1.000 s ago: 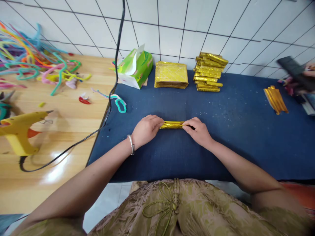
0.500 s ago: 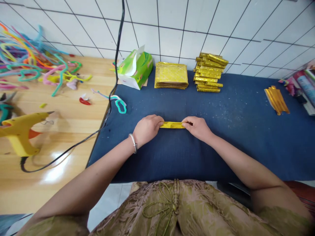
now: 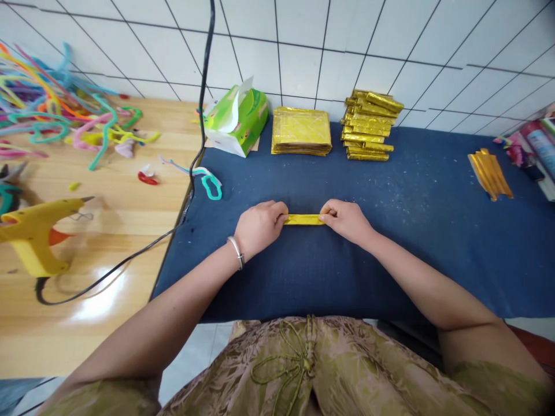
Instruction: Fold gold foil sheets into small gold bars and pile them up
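Observation:
A narrow folded strip of gold foil paper (image 3: 303,219) lies level just at the dark blue cloth (image 3: 312,271), stretched between my two hands. Its left end is pinched by my left hand (image 3: 262,225), which wears a silver bangle on the wrist. My right hand (image 3: 347,221) pinches the right end between thumb and fingers. Both ends of the strip are hidden under the fingers. Beyond the hands stand a stack of flat gold foil sheets (image 3: 301,132) and, to its right, a pile of rolled or folded gold strips (image 3: 368,127).
A green tissue box (image 3: 245,118) stands by the tiled wall. On the wooden table at left are a yellow glue gun (image 3: 39,231), its black cord (image 3: 143,249) and tangled coloured pipe cleaners (image 3: 52,110). Far right lie folded gold pieces (image 3: 491,174) near books.
The strip looks slightly narrower and smoother than before. My right hand has shifted up a little, its fingers more curled. My left hand keeps its hold.

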A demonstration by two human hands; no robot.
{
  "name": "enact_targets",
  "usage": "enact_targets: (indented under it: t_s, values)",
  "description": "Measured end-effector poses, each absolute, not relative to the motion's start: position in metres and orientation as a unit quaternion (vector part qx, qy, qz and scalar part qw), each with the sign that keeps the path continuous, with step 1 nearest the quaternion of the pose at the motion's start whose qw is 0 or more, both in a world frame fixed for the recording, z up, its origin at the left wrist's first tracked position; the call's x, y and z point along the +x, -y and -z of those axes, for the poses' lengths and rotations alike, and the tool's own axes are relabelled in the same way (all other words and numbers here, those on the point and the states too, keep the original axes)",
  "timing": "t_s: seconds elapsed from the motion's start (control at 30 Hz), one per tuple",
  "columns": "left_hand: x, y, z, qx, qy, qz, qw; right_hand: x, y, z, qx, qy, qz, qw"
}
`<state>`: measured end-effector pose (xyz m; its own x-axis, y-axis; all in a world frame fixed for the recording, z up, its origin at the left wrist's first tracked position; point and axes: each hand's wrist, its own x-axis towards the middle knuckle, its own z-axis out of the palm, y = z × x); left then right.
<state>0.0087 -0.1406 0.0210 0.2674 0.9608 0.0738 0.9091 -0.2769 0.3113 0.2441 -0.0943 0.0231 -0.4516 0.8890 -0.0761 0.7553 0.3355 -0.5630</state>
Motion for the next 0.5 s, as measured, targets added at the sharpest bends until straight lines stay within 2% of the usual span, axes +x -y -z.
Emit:
enact_targets:
  t_s: [0.23,0.5]
  values:
    - [0.0028,0.1386,-0.0158,0.796,-0.58,-0.149,0.09,0.2447,0.0896,-0.0167,-0.499,0.824,-0.231,0.136]
    - [0.0014,0.1357,-0.0236,0.826,-0.543,-0.103,0.111,0.2483,0.0914,-0.0201,-0.469,0.838,-0.252,0.124]
